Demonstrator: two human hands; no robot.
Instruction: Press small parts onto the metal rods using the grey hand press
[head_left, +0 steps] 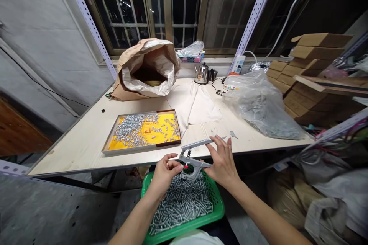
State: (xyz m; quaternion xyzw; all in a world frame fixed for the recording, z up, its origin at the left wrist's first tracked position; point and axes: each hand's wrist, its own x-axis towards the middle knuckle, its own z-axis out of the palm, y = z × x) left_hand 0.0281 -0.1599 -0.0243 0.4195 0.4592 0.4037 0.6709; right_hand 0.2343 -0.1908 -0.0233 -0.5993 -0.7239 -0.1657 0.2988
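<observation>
My right hand point(222, 160) is wrapped round the handles of grey metal hand pliers point(198, 144), which have a coil spring between the handles and a small red part at the jaw. The handles stand apart. At the jaw end, my left hand point(165, 172) pinches with thumb and forefinger close to the red part; what lies between the fingertips is too small to make out. Directly below both hands, a green plastic basket point(219, 203) holds a heap of small silvery screw-like pieces point(184, 204).
On the table point(77, 153), a shallow tray point(135, 150) with a yellow bottom holds similar metal pieces. Behind it lies an open paper sack point(123, 80). A clear plastic bag point(258, 107), a kettle point(202, 73) and stacked cardboard boxes point(313, 53) stand farther back and right.
</observation>
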